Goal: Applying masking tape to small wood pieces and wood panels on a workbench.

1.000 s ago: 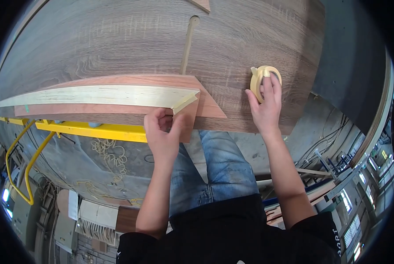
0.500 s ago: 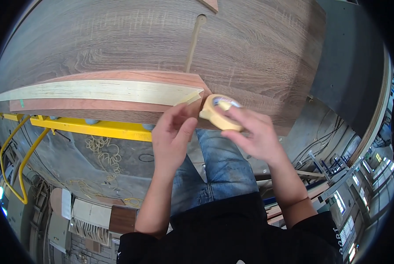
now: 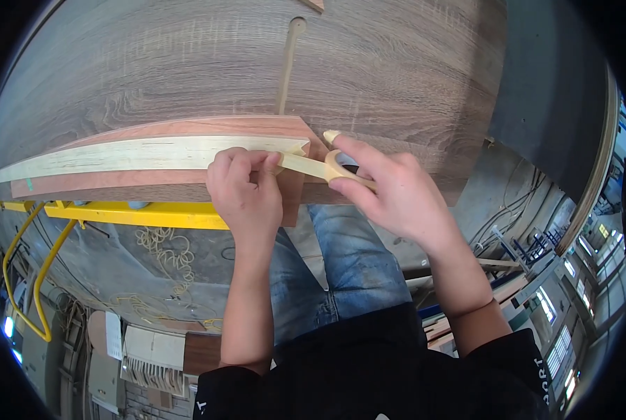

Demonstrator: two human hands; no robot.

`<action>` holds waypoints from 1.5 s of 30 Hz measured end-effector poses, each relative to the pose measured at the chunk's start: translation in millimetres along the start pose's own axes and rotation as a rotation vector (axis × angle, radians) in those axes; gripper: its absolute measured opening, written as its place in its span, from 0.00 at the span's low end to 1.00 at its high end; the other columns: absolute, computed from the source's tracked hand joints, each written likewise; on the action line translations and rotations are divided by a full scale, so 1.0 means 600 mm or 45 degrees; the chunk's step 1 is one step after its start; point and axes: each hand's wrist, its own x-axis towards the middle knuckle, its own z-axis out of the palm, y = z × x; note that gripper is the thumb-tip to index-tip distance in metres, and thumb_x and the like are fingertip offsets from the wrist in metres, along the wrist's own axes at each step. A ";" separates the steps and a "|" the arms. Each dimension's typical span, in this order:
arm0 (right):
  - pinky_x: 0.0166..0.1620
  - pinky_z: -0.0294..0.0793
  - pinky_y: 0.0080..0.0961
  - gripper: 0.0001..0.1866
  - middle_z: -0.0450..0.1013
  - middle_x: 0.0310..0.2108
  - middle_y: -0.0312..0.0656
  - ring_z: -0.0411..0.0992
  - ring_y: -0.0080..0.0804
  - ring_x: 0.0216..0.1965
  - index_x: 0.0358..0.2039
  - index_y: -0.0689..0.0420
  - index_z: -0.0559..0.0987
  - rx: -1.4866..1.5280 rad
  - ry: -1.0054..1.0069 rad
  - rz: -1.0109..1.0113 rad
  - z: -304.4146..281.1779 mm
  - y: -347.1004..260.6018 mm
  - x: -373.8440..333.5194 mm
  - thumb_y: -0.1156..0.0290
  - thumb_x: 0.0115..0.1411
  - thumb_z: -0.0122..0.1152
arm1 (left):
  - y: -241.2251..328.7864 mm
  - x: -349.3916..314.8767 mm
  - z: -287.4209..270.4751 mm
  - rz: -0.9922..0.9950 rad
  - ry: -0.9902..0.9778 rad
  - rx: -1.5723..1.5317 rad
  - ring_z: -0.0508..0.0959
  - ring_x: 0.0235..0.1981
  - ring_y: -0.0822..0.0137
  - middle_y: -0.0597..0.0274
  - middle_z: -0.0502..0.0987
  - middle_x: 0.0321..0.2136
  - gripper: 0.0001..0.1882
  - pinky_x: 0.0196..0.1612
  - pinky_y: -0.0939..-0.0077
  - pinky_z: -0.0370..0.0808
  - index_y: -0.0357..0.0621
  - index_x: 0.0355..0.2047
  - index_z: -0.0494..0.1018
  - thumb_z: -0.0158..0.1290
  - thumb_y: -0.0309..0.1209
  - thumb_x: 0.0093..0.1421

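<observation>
Tape [image 3: 304, 164] drawn out, not yet torn

On my remote feed I see the left hand [image 3: 246, 185] pinching its free end at the pale strip's [image 3: 152, 154] near edge; right of that strip, the right hand [image 3: 407, 192] grips the roll [image 3: 332, 166].

The roll of tape [image 3: 332, 166] is pale yellow, and the wooden strip [image 3: 152, 154] toward 10 o'clock is cream with thin dark lines, bordered by reddish-brown panels [image 3: 257, 126]. At 12 o'clock the surface [image 3: 397, 77] is greyish brown, patterned with dark wood grain and paler cross-streaks. A bright yellow bar [image 3: 152, 215] shows at 9 o'clock, a near-black board [image 3: 554, 91] at 2, faded blue jeans [image 3: 362, 269] at 5, and a black shirt [image 3: 369, 364] with white sleeve lettering [image 3: 542, 376] at 6.
</observation>
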 end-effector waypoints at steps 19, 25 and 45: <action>0.30 0.79 0.45 0.24 0.78 0.22 0.49 0.79 0.51 0.26 0.55 0.57 0.75 -0.545 -0.030 0.239 0.050 -0.007 0.042 0.62 0.59 0.63 | -0.023 0.020 0.006 0.468 -0.111 0.486 0.69 0.55 0.54 0.59 0.73 0.48 0.17 0.58 0.52 0.62 0.51 0.44 0.79 0.63 0.28 0.52; 0.31 0.80 0.45 0.24 0.78 0.22 0.52 0.80 0.52 0.27 0.54 0.57 0.76 -0.576 -0.024 0.293 0.056 0.004 0.049 0.63 0.58 0.63 | -0.021 0.033 0.010 0.316 -0.244 0.485 0.67 0.55 0.57 0.64 0.74 0.45 0.14 0.60 0.54 0.53 0.52 0.41 0.78 0.61 0.27 0.53; 0.31 0.80 0.45 0.27 0.78 0.22 0.51 0.80 0.49 0.26 0.58 0.62 0.74 -0.603 -0.034 0.259 0.068 -0.001 0.051 0.70 0.57 0.56 | -0.033 0.030 0.015 0.407 -0.192 0.557 0.67 0.54 0.57 0.65 0.71 0.45 0.21 0.58 0.49 0.51 0.54 0.42 0.77 0.69 0.44 0.51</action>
